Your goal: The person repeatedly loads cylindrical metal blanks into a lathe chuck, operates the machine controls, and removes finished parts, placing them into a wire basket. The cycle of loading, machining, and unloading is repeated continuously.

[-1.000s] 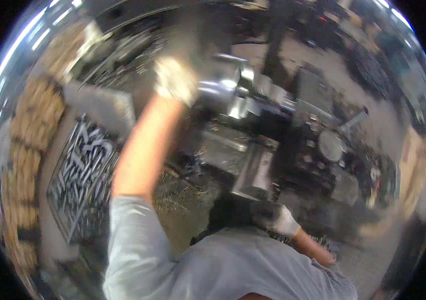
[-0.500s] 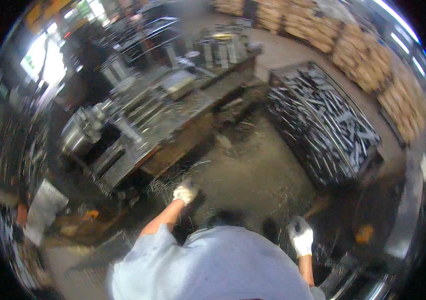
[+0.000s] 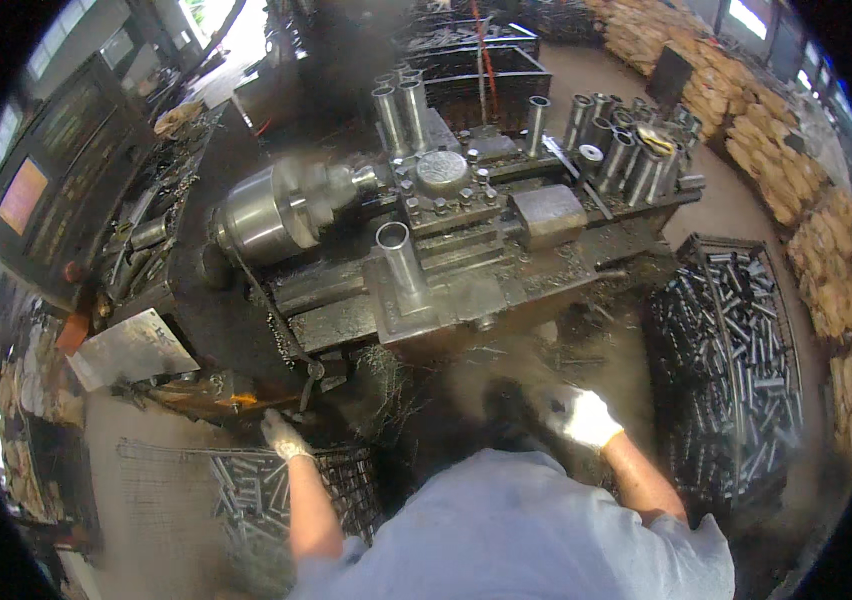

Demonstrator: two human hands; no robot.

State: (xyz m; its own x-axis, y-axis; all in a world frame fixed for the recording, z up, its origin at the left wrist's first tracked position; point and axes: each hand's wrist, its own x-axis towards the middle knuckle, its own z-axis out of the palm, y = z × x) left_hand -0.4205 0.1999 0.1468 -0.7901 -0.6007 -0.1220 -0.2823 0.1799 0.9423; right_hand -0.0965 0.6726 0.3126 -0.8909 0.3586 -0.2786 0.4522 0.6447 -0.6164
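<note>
My left hand (image 3: 286, 438), in a pale work glove, hangs just below the front of a lathe (image 3: 346, 300). Its fingers look loosely stretched, with nothing visible in them, close to a dark crank handle (image 3: 318, 378). Beneath that arm is a wire basket (image 3: 161, 455) of metal tubes. My right hand (image 3: 586, 420), also gloved, hovers in front of the lathe bed. Its fingers are dark and blurred, so whether it holds anything cannot be seen. A single metal tube (image 3: 404, 265) stands upright on the lathe's near ledge. The chuck (image 3: 271, 215) is at the left.
Several upright tubes (image 3: 618, 150) stand on the lathe's right end beside a caliper (image 3: 578, 175). A large mesh bin (image 3: 791, 345) of tubes is at the right. Stacked tan sacks (image 3: 831, 260) line the far right. A metal plate (image 3: 134, 350) leans at the left.
My view has turned toward the lathe's left end, and the picture is sharper. My left hand is now near the crank and basket; my right hand has come forward and inward.
</note>
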